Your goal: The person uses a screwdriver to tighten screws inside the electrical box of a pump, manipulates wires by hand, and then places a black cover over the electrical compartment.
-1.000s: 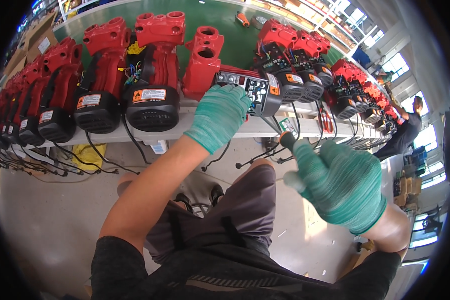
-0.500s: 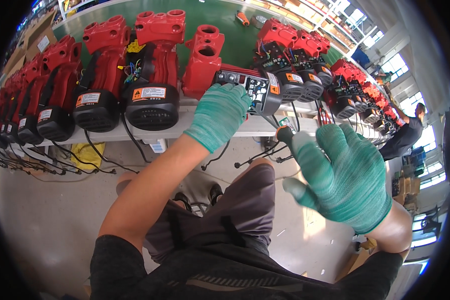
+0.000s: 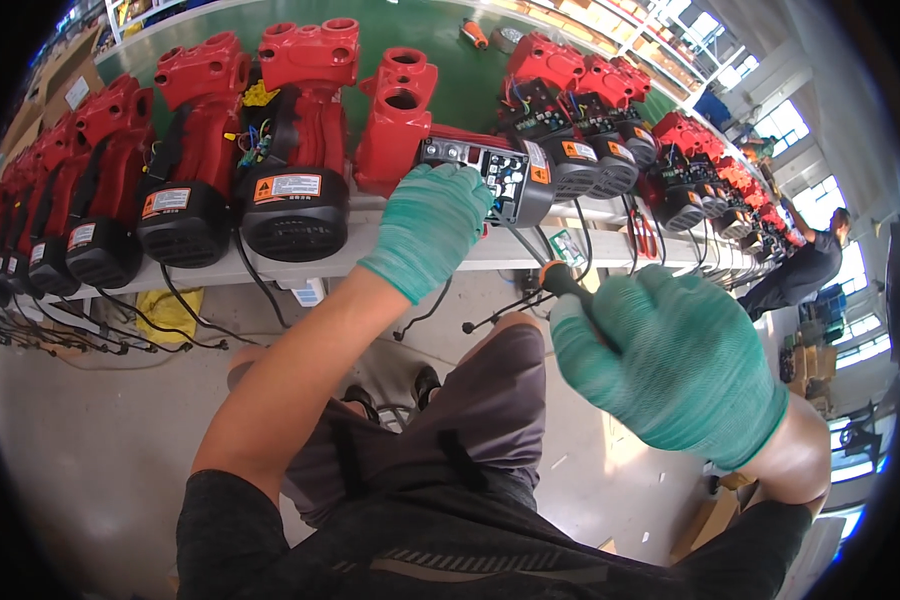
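In front of me a red pump (image 3: 395, 135) with a black motor end lies on its side. Its control box is uncovered, so the circuit board (image 3: 505, 177) shows. My left hand (image 3: 435, 222), in a green knitted glove, is closed over the box's near edge; its fingertips are partly hidden. My right hand (image 3: 670, 365), in a matching glove, wraps round the handle of a screwdriver (image 3: 560, 278) with an orange-and-black grip. The screwdriver's shaft slants up and left toward the box's near side, beside my left hand. Where its tip meets the pump I cannot make out.
Several similar red pumps (image 3: 310, 55) line the workbench (image 3: 365, 250) on both sides, black cables (image 3: 255, 285) hanging off its front edge. An orange-handled tool (image 3: 474, 34) lies on the green bench top (image 3: 410, 22). At far right stands another person (image 3: 815, 250). Yellow cloth (image 3: 168, 312) lies below.
My right hand's fingers were loose and spread behind the screwdriver handle; now they are closed round it. My left hand stays on the pump's box. The whole view has shifted slightly.
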A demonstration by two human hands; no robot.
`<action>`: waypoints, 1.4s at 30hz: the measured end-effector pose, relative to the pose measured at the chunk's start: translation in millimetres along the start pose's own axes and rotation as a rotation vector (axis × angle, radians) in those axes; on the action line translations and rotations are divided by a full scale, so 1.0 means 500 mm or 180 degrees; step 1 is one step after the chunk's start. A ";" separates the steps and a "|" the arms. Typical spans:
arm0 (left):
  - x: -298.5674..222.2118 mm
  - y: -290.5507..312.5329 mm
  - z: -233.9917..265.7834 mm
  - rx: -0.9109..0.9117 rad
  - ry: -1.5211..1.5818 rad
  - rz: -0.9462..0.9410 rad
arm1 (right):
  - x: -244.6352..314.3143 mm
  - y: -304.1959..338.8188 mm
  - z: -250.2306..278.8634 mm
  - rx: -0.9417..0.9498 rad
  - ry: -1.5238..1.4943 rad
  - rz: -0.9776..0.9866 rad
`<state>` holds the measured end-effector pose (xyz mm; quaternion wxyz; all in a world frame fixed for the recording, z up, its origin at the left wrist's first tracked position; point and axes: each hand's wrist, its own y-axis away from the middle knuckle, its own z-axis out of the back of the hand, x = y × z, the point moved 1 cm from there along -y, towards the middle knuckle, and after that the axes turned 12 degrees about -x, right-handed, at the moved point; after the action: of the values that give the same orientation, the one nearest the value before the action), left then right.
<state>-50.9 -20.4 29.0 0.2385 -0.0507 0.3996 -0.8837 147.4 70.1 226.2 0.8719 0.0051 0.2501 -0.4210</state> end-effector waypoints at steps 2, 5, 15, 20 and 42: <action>-0.001 0.000 -0.001 -0.0102 0.0032 -0.0026 | 0.003 0.008 -0.005 0.0107 0.0394 0.0237; -0.004 -0.004 -0.005 -0.0177 -0.0016 -0.0080 | 0.008 0.017 -0.027 -0.0167 -0.0069 -0.0736; -0.002 -0.001 -0.009 -0.0274 0.0142 -0.0085 | 0.030 -0.014 -0.003 0.0558 0.0554 -0.0003; -0.005 -0.002 0.008 -0.0045 0.0040 -0.0010 | 0.005 0.020 -0.035 -0.0582 -0.1305 -0.2333; 0.001 0.002 -0.008 -0.0189 0.0109 -0.0031 | -0.013 -0.039 0.010 0.1400 -0.0618 -0.0790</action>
<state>-51.9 -18.3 25.4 0.2257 -0.0445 0.4295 -0.8733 131.7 61.4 237.3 0.8114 0.1233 0.0666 -0.5674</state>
